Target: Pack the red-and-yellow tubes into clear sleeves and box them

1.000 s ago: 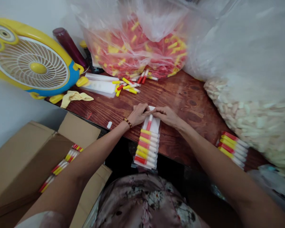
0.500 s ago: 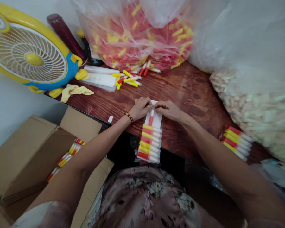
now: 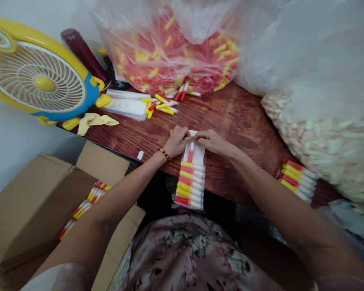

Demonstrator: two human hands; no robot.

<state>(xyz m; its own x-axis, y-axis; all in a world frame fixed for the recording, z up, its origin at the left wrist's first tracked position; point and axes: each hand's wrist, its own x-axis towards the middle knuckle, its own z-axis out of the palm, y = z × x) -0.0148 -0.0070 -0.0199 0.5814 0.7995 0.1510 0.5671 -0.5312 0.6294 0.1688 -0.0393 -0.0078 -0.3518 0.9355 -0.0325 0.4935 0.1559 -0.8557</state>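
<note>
Two bare hands meet at the upper end of a clear packet, seen from above through the head camera I am watching remotely. The left hand (image 3: pixel 178 140) comes in from one side, a beaded bracelet (image 3: pixel 164 154) on its wrist; the right hand (image 3: pixel 210 141) comes in from the other. Both have thumb and fingers drawn together in a pinch on the packet's top, the fingertips close to each other. I cannot tell whether they grip the film alone or also the white tip beneath.

The packet (image 3: pixel 190 184) lies over the near edge of a dark red wooden table (image 3: pixel 227 117), its lower end projecting toward the person's flowered clothing. Inside it, a row of red-and-white and yellow-and-white sticks lies crosswise, and a single red-and-white stick (image 3: pixel 191 154) points lengthwise toward the fingertips, against white backing.

Beyond the right forearm I see a second packet (image 3: pixel 297 180) of sticks, next to a large bag of pale pieces (image 3: pixel 324 133). Across the table stands a clear bag of red and yellow pieces (image 3: pixel 176 64), with loose sticks (image 3: pixel 166 106) lying before it. To the left are flat clear sleeves (image 3: pixel 129 107), a yellow cloth (image 3: pixel 94 121) and a yellow-and-blue fan (image 3: pixel 45 84). Below the table, an open cardboard box (image 3: pixel 21 202) holds more sticks.
</note>
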